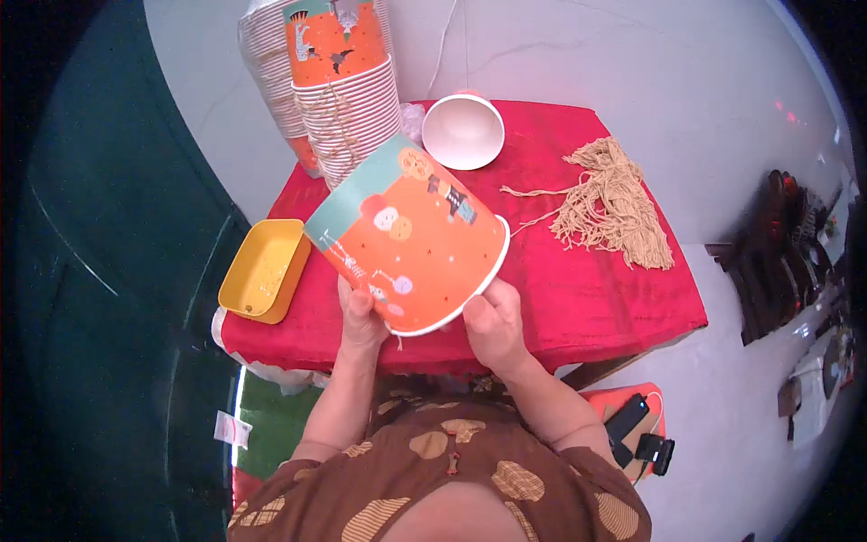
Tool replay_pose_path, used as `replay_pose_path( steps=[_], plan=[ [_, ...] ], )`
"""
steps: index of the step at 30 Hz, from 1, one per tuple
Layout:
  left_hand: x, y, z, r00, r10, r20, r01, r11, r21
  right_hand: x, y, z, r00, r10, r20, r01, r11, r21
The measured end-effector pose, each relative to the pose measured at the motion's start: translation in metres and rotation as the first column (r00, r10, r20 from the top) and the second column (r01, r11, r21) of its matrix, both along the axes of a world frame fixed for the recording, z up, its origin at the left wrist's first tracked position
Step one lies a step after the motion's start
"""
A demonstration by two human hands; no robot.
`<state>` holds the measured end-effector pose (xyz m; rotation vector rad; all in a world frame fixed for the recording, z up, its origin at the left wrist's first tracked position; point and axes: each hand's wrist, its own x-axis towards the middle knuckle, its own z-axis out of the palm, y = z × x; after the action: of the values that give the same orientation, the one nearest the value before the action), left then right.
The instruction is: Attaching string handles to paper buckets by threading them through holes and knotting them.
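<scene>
Both hands on one orange cup (424, 239)

We see the cup held tilted above the near part of the red-covered surface (578, 312), its teal band toward the upper left and its white rim toward the lower right. The left hand (358, 316) grips its lower-left side, thumb against the print; the right hand (497, 327) is closed on the rim, thumb in front. We cannot tell how the other fingers sit, since the cup hides most of them. A short bit of string (400, 343) shows just below the rim, between the hands.

Behind the cup, at the back left, we find a tall stack (348, 117) of matching cups; beside it, a white bowl (463, 133) lies with its opening toward us. A yellow bin (264, 266) sits at left, and tan yarn (614, 208) lies loosely bunched at right.
</scene>
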<state>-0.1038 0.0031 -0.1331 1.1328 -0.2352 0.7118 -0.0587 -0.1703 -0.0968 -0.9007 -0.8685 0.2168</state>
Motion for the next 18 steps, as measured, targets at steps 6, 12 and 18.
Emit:
replay_pose_path(
  steps=[6,12,18],
  plan=[
    [0.013,0.005,0.013,1.0,-0.003,-0.017,0.001,0.997,-0.072,-0.008,-0.001,0.01,0.968,0.192,-0.164,-0.193,0.981,0.011],
    [0.0,-0.003,0.026,0.945,0.139,-0.294,-0.158,0.987,-0.04,0.003,0.032,-0.008,0.668,-0.514,0.538,0.576,0.815,0.063],
    [-0.005,-0.032,0.047,1.0,0.009,0.023,-0.007,0.996,-0.085,0.005,0.055,-0.035,0.378,-0.606,0.7,0.757,0.638,0.143]
  ],
)
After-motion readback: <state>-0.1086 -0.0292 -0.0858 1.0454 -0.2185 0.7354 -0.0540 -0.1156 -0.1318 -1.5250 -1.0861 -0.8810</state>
